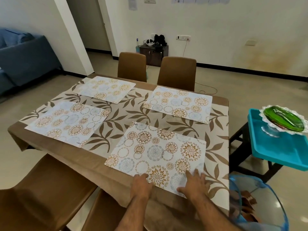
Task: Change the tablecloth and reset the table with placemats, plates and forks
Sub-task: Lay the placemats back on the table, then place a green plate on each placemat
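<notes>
Your table (41, 142) carries a beige tablecloth (133, 112) with a brown leaf print and a plain brown border that hangs over the edges. Four floral placemats lie flat on it, none touching another: the far left mat (105, 89), the far right mat (179, 104), the near left mat (66, 122) and the near right mat (158, 155).

Your left hand (140, 185) rests at the near edge of the near right mat, fingers close together and bent at the tips on the mat's border. Your right hand (194, 184) lies palm-down on the mat's near right corner, fingers spread apart and straight.

Two brown chairs (177, 72) stand at the far side, and two more (41, 189) at the near side. To your right, a blue tray (270, 147) sits on a dark stool and holds a green plate (283, 120) on a lace-edged glass stand. A blue mesh basket (260, 205) stands on the floor below. A blue sofa (25, 59) stands far left, and a small cabinet (154, 52) against the back wall.
</notes>
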Demonstrator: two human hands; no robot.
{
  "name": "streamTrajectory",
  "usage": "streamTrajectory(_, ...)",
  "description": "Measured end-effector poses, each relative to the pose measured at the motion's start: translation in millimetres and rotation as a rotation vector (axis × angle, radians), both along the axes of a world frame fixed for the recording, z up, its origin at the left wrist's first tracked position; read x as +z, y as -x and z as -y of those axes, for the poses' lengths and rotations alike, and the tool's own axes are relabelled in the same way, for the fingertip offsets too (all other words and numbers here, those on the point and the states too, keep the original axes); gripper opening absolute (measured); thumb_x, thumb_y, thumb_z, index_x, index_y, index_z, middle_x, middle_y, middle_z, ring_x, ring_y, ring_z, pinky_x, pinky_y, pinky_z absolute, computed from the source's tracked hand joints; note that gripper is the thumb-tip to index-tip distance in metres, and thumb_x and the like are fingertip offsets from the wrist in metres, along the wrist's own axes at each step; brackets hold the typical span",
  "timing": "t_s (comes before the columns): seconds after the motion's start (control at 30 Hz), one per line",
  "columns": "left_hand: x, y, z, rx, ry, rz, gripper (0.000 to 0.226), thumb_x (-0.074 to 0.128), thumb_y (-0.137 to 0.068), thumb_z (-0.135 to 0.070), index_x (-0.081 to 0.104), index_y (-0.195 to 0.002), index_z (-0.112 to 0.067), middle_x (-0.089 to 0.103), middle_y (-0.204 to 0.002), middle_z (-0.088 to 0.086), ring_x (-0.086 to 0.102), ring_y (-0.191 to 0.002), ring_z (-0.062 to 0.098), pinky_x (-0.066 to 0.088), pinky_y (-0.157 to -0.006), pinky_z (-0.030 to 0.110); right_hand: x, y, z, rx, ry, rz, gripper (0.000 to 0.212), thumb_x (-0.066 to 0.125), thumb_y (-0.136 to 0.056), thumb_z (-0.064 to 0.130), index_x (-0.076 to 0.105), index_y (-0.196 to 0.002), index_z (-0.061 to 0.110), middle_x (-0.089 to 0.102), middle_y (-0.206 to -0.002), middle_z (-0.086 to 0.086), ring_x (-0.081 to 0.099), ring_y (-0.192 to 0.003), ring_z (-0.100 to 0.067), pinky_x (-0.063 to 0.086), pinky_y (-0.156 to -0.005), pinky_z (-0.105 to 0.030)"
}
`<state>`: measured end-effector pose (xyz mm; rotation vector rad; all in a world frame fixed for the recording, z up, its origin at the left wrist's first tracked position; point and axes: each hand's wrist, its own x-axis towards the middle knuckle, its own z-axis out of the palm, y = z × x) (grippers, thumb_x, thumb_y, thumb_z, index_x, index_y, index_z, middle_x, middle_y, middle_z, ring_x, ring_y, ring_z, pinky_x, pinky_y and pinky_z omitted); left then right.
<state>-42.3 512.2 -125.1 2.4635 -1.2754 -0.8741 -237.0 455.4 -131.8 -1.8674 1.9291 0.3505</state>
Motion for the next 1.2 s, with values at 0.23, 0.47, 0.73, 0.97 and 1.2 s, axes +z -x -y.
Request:
streamTrajectory(0.23,66.7,19.8,-4.6,-0.196,0.190,-0.104,0.046,0.066,-0.091,-0.034,0.057,-0.133,-0.018,0.057,-0.136,0.006,0.058,-0.118,0.020,0.042,-0.099,0.028,58.2,5.5,-27.5,-0.082,0.199,0.239,0.074,0.067,-0.086,0.048,0.033,-0.149,0.026,0.030,-0.154,-0.007,0.026,-0.142,-0.031,0.032,-0.113,-0.041)
streamTrajectory(0.47,107.7,65.9,-64.5,-0.316,0.262,-0.232,0.046,0.066,-0.091,-0.034,0.057,-0.132,-0.016,0.058,-0.135,0.009,0.057,-0.120,0.023,0.045,-0.099,0.034,105.2,40.1,-108.0,-0.267,0.258,0.359,0.062,0.075,-0.077,0.044,0.057,-0.132,0.022,0.056,-0.133,-0.004,0.051,-0.124,-0.026,0.046,-0.100,-0.037)
streamTrajectory(0.73,129.6,133.4,-136.6,-0.399,0.276,-0.441,0.044,0.063,-0.092,-0.038,0.057,-0.131,-0.018,0.060,-0.132,0.007,0.056,-0.119,0.021,0.044,-0.093,0.030,134.4,108.9,-192.4,-0.477,0.333,0.484,0.046,0.075,-0.081,0.036,0.064,-0.122,0.017,0.065,-0.124,-0.003,0.060,-0.113,-0.020,0.049,-0.093,-0.033)
streamTrajectory(0.97,142.3,217.2,-152.3,-0.440,0.296,-0.530,0.042,0.064,-0.092,-0.034,0.060,-0.128,-0.015,0.063,-0.125,0.007,0.059,-0.113,0.019,0.047,-0.096,0.032,151.9,190.6,-224.3,-0.570,0.407,0.591,0.033,0.074,-0.082,0.033,0.068,-0.110,0.015,0.067,-0.108,-0.003,0.063,-0.097,-0.018,0.055,-0.084,-0.035)
streamTrajectory(1.2,134.5,360.0,-158.1,-0.477,0.308,-0.573,0.038,0.064,-0.093,-0.029,0.060,-0.126,-0.011,0.066,-0.119,0.006,0.062,-0.107,0.019,0.047,-0.087,0.026,160.1,329.5,-240.0,-0.571,0.462,0.629,0.031,0.077,-0.080,0.034,0.071,-0.104,0.015,0.069,-0.098,0.000,0.063,-0.094,-0.016,0.045,-0.079,-0.025)
